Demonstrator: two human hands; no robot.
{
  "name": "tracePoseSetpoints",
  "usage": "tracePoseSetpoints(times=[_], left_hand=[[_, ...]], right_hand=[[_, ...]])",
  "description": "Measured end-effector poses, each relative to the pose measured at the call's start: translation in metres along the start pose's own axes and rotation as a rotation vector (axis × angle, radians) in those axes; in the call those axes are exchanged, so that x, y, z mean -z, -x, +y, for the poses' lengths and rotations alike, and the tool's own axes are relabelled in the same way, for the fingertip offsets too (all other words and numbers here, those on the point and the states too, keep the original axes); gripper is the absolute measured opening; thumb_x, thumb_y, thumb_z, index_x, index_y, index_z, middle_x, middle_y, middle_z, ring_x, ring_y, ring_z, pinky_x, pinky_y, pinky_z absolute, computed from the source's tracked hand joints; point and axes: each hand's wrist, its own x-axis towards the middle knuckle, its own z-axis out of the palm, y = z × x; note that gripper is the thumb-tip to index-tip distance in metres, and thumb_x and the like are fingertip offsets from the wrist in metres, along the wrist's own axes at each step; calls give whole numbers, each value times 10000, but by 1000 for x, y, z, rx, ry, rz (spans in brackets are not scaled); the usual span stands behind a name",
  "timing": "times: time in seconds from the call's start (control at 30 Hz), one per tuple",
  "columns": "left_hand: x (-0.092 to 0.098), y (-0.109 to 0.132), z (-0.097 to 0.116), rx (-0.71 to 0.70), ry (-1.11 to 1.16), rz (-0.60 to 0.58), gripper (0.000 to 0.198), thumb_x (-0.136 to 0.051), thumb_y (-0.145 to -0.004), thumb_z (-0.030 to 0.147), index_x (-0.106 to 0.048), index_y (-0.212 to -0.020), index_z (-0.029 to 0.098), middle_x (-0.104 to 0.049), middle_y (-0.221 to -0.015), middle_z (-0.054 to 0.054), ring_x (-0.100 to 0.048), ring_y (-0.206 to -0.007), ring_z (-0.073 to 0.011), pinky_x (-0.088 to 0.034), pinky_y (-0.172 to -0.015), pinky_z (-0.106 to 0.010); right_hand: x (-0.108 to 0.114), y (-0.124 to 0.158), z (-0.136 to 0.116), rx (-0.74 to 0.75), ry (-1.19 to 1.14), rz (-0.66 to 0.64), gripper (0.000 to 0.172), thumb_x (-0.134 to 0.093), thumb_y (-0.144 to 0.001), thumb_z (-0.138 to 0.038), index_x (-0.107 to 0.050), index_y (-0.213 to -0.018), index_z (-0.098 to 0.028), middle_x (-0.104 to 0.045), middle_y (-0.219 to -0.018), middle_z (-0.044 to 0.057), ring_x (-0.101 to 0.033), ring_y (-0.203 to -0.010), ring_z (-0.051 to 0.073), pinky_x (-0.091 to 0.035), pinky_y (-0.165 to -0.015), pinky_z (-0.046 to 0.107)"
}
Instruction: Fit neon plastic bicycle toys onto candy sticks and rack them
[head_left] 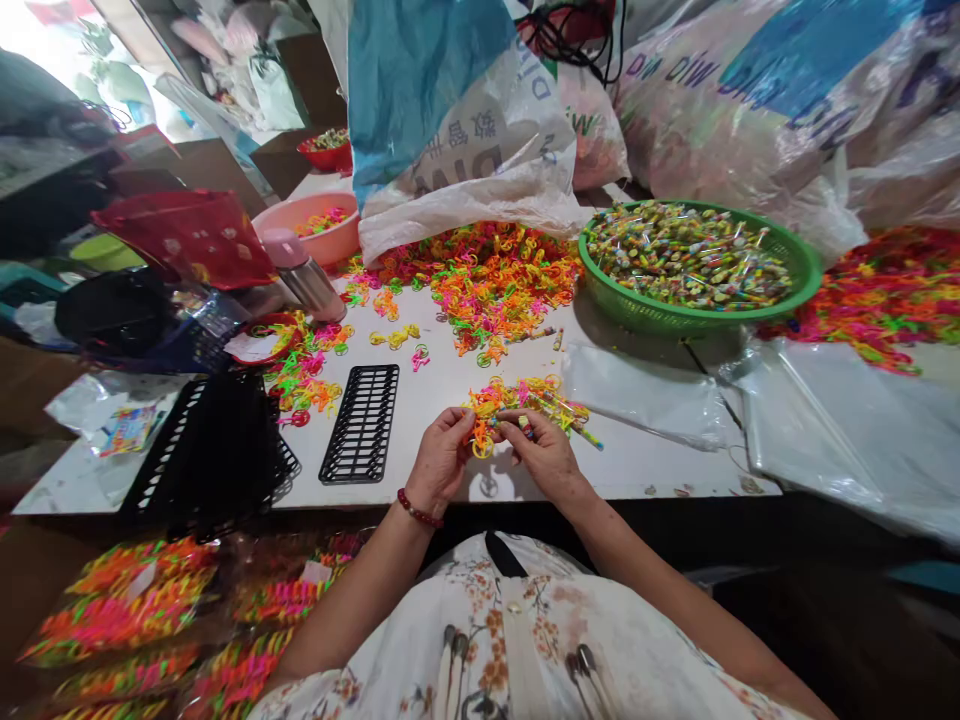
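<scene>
Near the table's front edge, my left hand [441,455] pinches a small orange and yellow plastic toy bicycle [482,440]. My right hand [546,455] meets it from the other side, thumb and fingers closed on a short candy tube [526,427] with a patterned wrapper. The fingertips of both hands hide how the tube and the toy touch. Just beyond the hands lies a small heap of bright toys [491,393], with several thin wrapped tubes [566,412] at its right side. A black slotted rack [360,425] lies flat to the left of my left hand.
A large toy pile [499,290] spills from a woven sack [457,120]. A green basket [806,285] of wrapped tubes stands back right, above clear plastic bags [649,395]. Leftward are a steel flask [311,280], stacked black racks [214,450] and a pink basin [341,240].
</scene>
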Motion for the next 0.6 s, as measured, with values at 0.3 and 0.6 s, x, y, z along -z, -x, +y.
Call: tracePoseSetpoints(times=[0.3,0.6], left_hand=[[6,-3,-11,-128,-237,21,398,-701,-744,521,-488,-816,193,-536,-567,70,-480,-438,-77,-403,-415,-191],[3,0,-6,-103,-366,83,428,-644,-747,585,-453,-796,205,-438,-485,97,-350,-351,-51,-259,-343,-161]], right_hand=[[0,3,3,93,106,-2,213,-661,-819,-387,-697,-942,-217,-731,-919,29,-632,-681,138,-522,-580,242],[1,9,-3,355,147,-98,96,-616,-864,-242,-703,-903,-230,-735,-1019,49,-680,-988,192,-545,-844,317]])
